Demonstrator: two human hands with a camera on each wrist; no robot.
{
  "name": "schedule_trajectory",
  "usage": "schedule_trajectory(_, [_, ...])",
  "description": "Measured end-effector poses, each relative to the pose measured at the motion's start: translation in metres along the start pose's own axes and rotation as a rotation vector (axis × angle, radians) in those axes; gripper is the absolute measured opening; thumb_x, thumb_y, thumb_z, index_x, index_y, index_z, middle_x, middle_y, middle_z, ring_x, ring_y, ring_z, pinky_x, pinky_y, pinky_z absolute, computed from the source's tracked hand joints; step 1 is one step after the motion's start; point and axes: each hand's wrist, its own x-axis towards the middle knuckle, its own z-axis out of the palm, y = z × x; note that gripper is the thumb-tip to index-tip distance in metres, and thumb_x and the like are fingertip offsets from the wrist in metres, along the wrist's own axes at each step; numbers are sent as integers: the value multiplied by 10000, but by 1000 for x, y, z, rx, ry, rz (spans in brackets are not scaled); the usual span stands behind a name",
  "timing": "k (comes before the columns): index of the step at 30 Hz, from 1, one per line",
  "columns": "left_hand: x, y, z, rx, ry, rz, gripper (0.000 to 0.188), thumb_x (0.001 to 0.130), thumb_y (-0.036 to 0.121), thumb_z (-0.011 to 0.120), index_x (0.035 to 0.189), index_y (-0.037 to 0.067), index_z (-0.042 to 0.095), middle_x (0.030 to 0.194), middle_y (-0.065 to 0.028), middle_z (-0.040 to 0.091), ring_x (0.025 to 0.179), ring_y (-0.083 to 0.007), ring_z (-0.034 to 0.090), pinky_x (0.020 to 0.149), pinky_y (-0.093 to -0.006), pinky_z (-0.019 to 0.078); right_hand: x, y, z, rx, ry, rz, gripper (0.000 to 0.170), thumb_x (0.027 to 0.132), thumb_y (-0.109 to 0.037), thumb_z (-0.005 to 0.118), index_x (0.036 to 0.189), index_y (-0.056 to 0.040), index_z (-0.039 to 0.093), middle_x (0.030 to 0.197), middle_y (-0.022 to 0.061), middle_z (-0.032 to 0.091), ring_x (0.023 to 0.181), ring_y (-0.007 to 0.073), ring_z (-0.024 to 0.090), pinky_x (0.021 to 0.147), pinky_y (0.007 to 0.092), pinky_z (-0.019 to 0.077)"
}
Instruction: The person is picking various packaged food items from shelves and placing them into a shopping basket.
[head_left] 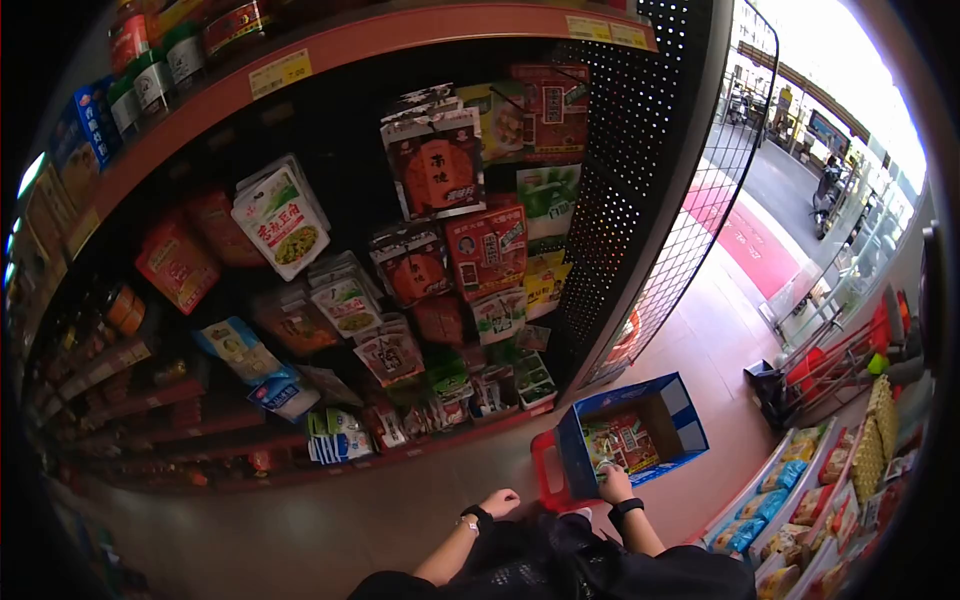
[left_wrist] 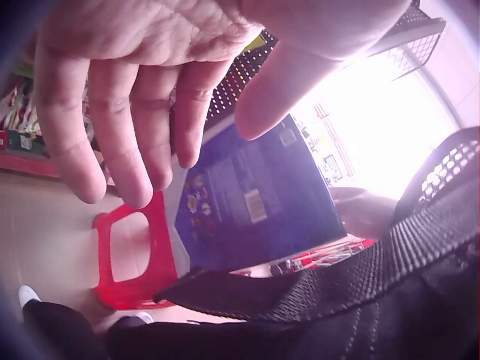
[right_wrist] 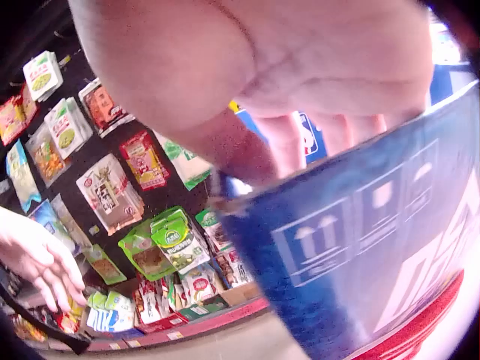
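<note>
A blue cardboard box (head_left: 632,430) stands with its top open on a red plastic stool (head_left: 548,470); packets with red and green print (head_left: 622,443) lie inside it. My right hand (head_left: 616,486) reaches over the box's near rim. In the right wrist view the thumb and fingers of that hand (right_wrist: 285,97) pass behind the blue wall, and I cannot tell what they hold. My left hand (head_left: 500,502) hangs in the air left of the stool, holding nothing. Its fingers (left_wrist: 112,127) are loosely bent in the left wrist view, overlapping the box's side there.
Shelving with hanging food packets (head_left: 440,170) stands ahead and to the left, ending in a black perforated panel (head_left: 630,160). At the right are a slanted rack of bagged snacks (head_left: 775,500) and a red hand cart (head_left: 830,360). A doorway opens onto a street beyond.
</note>
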Motion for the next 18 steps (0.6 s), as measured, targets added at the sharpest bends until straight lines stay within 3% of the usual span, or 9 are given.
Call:
schedule_trajectory(2, [3, 0, 14, -76, 52, -60, 204, 717, 194, 538, 824, 22, 564, 756, -81, 580, 736, -142, 533, 648, -258, 421, -9, 24, -19, -10, 247, 71, 392, 612, -79, 510, 997, -73, 442, 980, 219, 428, 853, 380, 456, 729, 417, 394])
schedule_trajectory(3, [-53, -30, -106, 35, 153, -81, 185, 729, 183, 530, 819, 23, 558, 745, -67, 571, 690, -131, 526, 622, -250, 423, 4, -74, 46, 118, 223, 44, 392, 612, -79, 510, 997, -73, 442, 980, 219, 428, 853, 380, 456, 729, 417, 394])
schedule_trajectory(5, [-42, -28, -97, -90, 206, -16, 187, 759, 155, 512, 883, 15, 525, 760, -34, 540, 639, -98, 503, 586, -220, 421, 17, -54, 14, 104, 519, 266, 300, 613, -60, 502, 900, -8, 429, 887, 218, 417, 822, 367, 440, 717, 412, 374])
schedule_trajectory(8, [-50, -27, -113, -201, 298, -52, 183, 759, 164, 518, 878, 24, 525, 759, -25, 541, 643, -90, 500, 569, -214, 414, 37, -73, -21, 370, 835, 32, 241, 608, 40, 451, 843, -2, 424, 835, 170, 408, 828, 302, 392, 738, 356, 324])
schedule_trajectory(11, [-49, -25, -131, -276, 384, -80, 176, 764, 180, 518, 880, 47, 525, 768, -13, 540, 652, -83, 500, 554, -204, 405, 64, -126, -50, 549, 904, -167, 236, 618, 82, 405, 835, -1, 441, 824, 113, 400, 755, 215, 416, 659, 278, 357])
schedule_trajectory(14, [-47, -2, -148, -321, 381, -94, 172, 767, 178, 513, 894, 63, 521, 781, -4, 539, 663, -79, 499, 552, -199, 402, 74, -198, -86, 679, 824, -331, 262, 630, 91, 385, 860, -12, 457, 845, 94, 399, 691, 154, 426, 586, 232, 364])
schedule_trajectory(17, [-28, 25, -169, -351, 357, 9, 172, 765, 164, 508, 909, 70, 514, 807, 1, 535, 690, -73, 496, 565, -196, 399, 96, -250, -120, 553, 847, -606, 262, 639, 92, 401, 874, -8, 457, 871, 99, 406, 675, 161, 429, 584, 226, 365])
schedule_trajectory(18, [-21, 42, -180, -319, 393, 124, 171, 763, 146, 504, 913, 64, 511, 822, -2, 534, 707, -73, 495, 586, -198, 401, 107, -265, -131, 593, 806, -629, 266, 637, 92, 406, 880, -6, 454, 869, 100, 407, 672, 163, 431, 588, 227, 367])
